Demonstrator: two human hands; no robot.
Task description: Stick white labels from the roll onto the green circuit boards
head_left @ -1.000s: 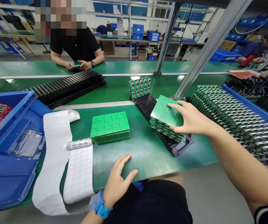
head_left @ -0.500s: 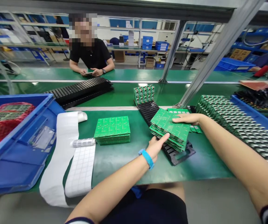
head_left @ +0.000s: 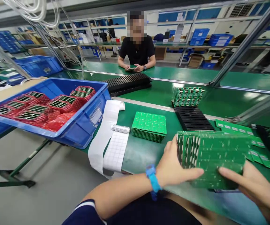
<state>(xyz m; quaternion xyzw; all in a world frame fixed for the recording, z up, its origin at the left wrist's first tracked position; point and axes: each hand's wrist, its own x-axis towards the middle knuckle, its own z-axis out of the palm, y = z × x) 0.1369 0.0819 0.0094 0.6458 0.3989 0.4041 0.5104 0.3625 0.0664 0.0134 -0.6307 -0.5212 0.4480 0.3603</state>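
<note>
A worker's left hand and right hand grip a stack of green circuit boards at the near side of the bench, thumbs on its blurred face, other fingers largely hidden, the stack blocking the near end of a black slotted rack.

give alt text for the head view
Left hand and right hand hold stacked green rectangular circuit boards over a green worktop. Further left: another such stack, white label paper, a blue plastic bin of red-wrapped boards.

Your circuit boards look smooth and faintly glossy.
Around you: shiny green tabletop, smooth plastic bin, white paper strip.
</note>
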